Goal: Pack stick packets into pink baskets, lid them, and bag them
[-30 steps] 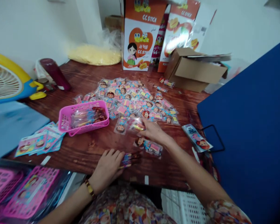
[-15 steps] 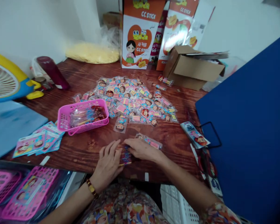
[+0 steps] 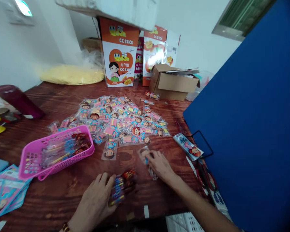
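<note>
My left hand (image 3: 95, 198) is closed around the end of a small stack of clear picture packets (image 3: 123, 186), with brown-haired cartoon heads and blue and yellow parts showing. To its right, my right hand (image 3: 160, 166) has its fingers curled onto a single clear packet (image 3: 143, 154) lying on the table, partly hidden under the fingers. Just beyond the hands spreads a wide pile of similar flat packets (image 3: 113, 122) with cartoon figures and pink or yellow pieces. One packet (image 3: 110, 149) lies at the pile's near edge.
A pink basket (image 3: 91, 145) with more packets stands left, near printed cards (image 3: 11, 190). A purple bottle (image 3: 19, 101) lies behind it. Cartons (image 3: 120, 54) and an open cardboard box (image 3: 176, 85) line the back. A blue panel (image 3: 244, 112) bounds the right side.
My hands have moved apart. The left keeps the stack, while the right has let go of it and reached to the single packet. The camera view has shifted.
</note>
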`<state>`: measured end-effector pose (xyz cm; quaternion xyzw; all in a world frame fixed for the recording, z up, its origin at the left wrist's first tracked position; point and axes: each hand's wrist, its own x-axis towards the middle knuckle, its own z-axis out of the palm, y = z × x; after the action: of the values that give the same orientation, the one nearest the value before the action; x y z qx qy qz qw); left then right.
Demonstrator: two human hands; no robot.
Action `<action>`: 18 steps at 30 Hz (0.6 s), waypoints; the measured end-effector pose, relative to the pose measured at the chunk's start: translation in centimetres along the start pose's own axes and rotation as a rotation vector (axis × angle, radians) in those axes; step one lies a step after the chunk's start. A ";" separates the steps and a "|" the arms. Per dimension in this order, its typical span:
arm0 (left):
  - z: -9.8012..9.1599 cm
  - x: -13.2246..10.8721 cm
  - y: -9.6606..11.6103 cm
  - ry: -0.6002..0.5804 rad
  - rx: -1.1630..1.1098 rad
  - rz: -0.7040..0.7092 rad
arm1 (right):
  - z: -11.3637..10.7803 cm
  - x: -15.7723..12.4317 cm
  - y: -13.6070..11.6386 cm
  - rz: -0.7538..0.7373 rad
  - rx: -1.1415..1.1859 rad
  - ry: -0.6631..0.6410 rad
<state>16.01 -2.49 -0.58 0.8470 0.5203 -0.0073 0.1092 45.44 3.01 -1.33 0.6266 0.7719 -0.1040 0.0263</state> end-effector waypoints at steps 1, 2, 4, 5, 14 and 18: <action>0.2 -0.1 -0.1 -0.007 -0.014 -0.001 | 0.1 -0.2 0.7 0.135 -0.018 0.005; 0.5 -0.1 -0.2 -0.008 -0.021 -0.001 | 0.1 -0.3 1.4 0.239 -0.027 -0.001; 1.0 -0.2 -0.3 0.009 -0.022 -0.003 | -0.6 0.0 2.7 0.336 -0.035 -0.038; 1.2 -0.2 -0.4 0.019 -0.021 -0.004 | -1.2 0.5 3.3 0.353 -0.038 -0.056; 2.7 -0.2 -2.0 0.010 0.000 0.036 | -4.5 11.7 1.9 0.222 0.011 0.122; 2.8 -0.3 -2.3 0.027 0.007 0.057 | -2.5 12.4 -1.0 -0.010 0.098 0.105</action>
<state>14.10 -2.30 -3.65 0.8617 0.4975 0.0055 0.0996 42.05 15.23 -0.88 0.6278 0.7694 -0.1087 -0.0453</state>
